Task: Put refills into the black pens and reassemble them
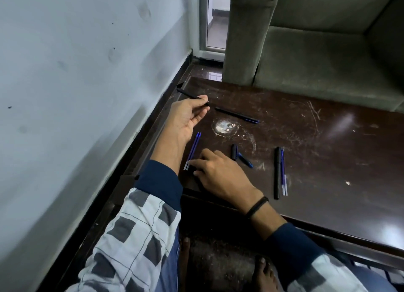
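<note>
**Right hand on the refills, left hand holding an open barrel**

Two blue refills [192, 150] lie side by side on the table [306, 138], left of centre frame, long axis running from lower left up to upper right. Their pale near ends sit right under the right hand's fingers [196, 163], touching or nearly so. Can't tell if one is actually pinched yet.

Right hand [218, 171] is palm down, flat, wrist on the table's near edge, fingers reaching left. It's the closer hand by far.

Left hand [185, 119] is raised, palm up, fingers curled loosely around a black pen barrel [188, 96] pointing to upper left of frame.

My read: next move is to lift one refill and line it up with the barrel.

Elsewhere: assembled pen [237, 115] upper centre, loose cap pieces [241, 157] centre, another barrel with refills [279, 173] to the right.
</note>
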The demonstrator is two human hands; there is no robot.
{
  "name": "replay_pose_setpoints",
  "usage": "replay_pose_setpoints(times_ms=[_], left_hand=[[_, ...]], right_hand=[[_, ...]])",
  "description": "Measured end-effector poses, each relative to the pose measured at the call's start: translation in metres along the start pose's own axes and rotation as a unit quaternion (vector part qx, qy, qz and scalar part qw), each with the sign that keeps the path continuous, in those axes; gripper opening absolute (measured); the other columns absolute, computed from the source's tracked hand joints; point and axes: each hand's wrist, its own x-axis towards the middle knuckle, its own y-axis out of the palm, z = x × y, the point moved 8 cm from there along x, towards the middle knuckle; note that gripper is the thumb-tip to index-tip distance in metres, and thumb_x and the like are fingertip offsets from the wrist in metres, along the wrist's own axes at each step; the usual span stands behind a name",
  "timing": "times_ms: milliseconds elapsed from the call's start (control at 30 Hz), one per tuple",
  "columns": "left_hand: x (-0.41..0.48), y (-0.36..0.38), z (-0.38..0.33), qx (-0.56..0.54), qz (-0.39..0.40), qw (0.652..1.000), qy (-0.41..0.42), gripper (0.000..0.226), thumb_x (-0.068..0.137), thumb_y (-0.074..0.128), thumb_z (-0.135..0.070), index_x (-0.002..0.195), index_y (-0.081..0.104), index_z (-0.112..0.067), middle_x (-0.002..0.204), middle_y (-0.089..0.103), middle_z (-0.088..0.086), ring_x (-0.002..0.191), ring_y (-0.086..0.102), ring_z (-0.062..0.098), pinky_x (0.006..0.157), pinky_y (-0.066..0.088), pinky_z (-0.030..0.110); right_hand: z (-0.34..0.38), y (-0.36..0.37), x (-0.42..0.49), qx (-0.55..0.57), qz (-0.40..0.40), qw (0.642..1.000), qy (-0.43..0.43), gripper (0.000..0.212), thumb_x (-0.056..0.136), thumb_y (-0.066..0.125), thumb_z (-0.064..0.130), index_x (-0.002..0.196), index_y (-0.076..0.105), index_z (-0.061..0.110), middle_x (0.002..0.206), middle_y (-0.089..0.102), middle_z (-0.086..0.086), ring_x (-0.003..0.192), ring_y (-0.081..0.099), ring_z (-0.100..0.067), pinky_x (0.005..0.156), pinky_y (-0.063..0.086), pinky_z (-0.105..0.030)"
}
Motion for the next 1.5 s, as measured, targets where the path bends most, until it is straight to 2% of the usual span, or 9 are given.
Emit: replay_pose_setpoints(times_ms=[233, 433, 533, 633, 833, 967, 1167, 1267, 1500], left_hand=[[0.002, -0.001, 0.000, 0.000, -0.001, 1.000, 0.002, 0.007, 0.083, 0.077, 0.000, 0.088, 0.079, -0.005, 0.082, 0.078, 0.008, 0.074, 0.075, 0.017, 0.066, 0.057, 0.020], [0.004, -0.001, 0.001, 0.002, 0.003, 1.000, -0.001, 0.007, 0.083, 0.078, -0.001, 0.087, 0.079, -0.007, 0.082, 0.078, 0.007, 0.074, 0.075, 0.016, 0.065, 0.057, 0.020], [0.004, 0.001, 0.003, 0.007, 0.006, 1.000, -0.003, 0.008, 0.083, 0.077, -0.001, 0.088, 0.079, -0.006, 0.083, 0.078, 0.007, 0.075, 0.075, 0.016, 0.066, 0.057, 0.019], [0.003, 0.004, 0.005, 0.016, 0.013, 1.000, -0.006, 0.008, 0.083, 0.077, -0.001, 0.089, 0.080, -0.005, 0.084, 0.078, 0.007, 0.077, 0.075, 0.016, 0.067, 0.057, 0.019], [-0.005, 0.017, 0.001, 0.019, 0.056, 0.998, 0.012, 0.011, 0.085, 0.075, -0.001, 0.095, 0.079, -0.005, 0.084, 0.076, 0.006, 0.079, 0.073, 0.016, 0.071, 0.057, 0.021], [-0.012, 0.036, -0.003, 0.021, 0.123, 0.992, 0.029, 0.012, 0.087, 0.072, -0.001, 0.096, 0.078, -0.008, 0.087, 0.076, 0.006, 0.082, 0.075, 0.021, 0.073, 0.059, 0.022], [-0.018, 0.049, 0.012, 0.028, 0.148, 0.988, 0.016, 0.011, 0.087, 0.071, 0.001, 0.094, 0.078, -0.005, 0.085, 0.075, 0.010, 0.084, 0.077, 0.029, 0.072, 0.061, 0.025], [-0.023, 0.061, 0.026, 0.030, 0.174, 0.984, -0.004, 0.010, 0.087, 0.072, 0.001, 0.094, 0.078, -0.004, 0.088, 0.077, 0.013, 0.087, 0.077, 0.030, 0.072, 0.061, 0.026], [-0.027, 0.068, 0.039, 0.035, 0.199, 0.979, -0.027, 0.010, 0.087, 0.073, 0.001, 0.095, 0.079, -0.002, 0.094, 0.077, 0.018, 0.093, 0.077, 0.031, 0.074, 0.062, 0.028]], right_hand=[[-0.001, 0.004, -0.002, -0.019, 0.009, 1.000, -0.010, 0.041, 0.103, 0.054, 0.033, 0.144, 0.058, 0.032, 0.125, 0.054, -0.004, 0.102, 0.054, -0.030, 0.084, 0.050, -0.042], [-0.010, -0.006, -0.003, 0.016, -0.027, 0.999, 0.017, 0.017, 0.101, 0.052, 0.023, 0.114, 0.062, 0.020, 0.109, 0.054, -0.004, 0.096, 0.061, -0.033, 0.069, 0.054, -0.047], [-0.009, -0.004, -0.005, 0.004, -0.033, 0.999, 0.003, 0.029, 0.097, 0.056, 0.014, 0.122, 0.066, 0.025, 0.110, 0.053, -0.003, 0.094, 0.059, -0.029, 0.059, 0.049, -0.042], [-0.008, -0.003, -0.007, -0.008, -0.040, 0.999, -0.010, 0.019, 0.095, 0.059, 0.012, 0.109, 0.067, 0.021, 0.111, 0.051, -0.003, 0.089, 0.057, -0.027, 0.052, 0.041, -0.038], [-0.002, -0.019, -0.005, 0.067, -0.094, 0.992, -0.044, 0.016, 0.097, 0.060, 0.015, 0.111, 0.066, 0.020, 0.124, 0.057, 0.000, 0.095, 0.051, -0.026, 0.080, 0.048, -0.047], [-0.015, -0.058, -0.013, 0.206, -0.226, 0.952, -0.003, 0.018, 0.095, 0.063, 0.015, 0.101, 0.065, 0.032, 0.101, 0.063, 0.026, 0.098, 0.050, -0.010, 0.088, 0.045, -0.040], [-0.073, -0.090, -0.036, 0.319, -0.379, 0.857, 0.142, 0.015, 0.095, 0.069, 0.014, 0.102, 0.073, 0.027, 0.099, 0.072, 0.016, 0.094, 0.064, -0.004, 0.082, 0.048, -0.017], [-0.105, -0.086, -0.043, 0.354, -0.379, 0.821, 0.237, 0.017, 0.096, 0.070, 0.018, 0.095, 0.072, 0.034, 0.087, 0.073, 0.016, 0.081, 0.067, -0.001, 0.072, 0.051, -0.021], [-0.122, -0.080, -0.047, 0.354, -0.337, 0.819, 0.300, 0.007, 0.095, 0.074, 0.023, 0.099, 0.075, 0.028, 0.084, 0.074, 0.009, 0.082, 0.072, -0.010, 0.071, 0.060, -0.033]])
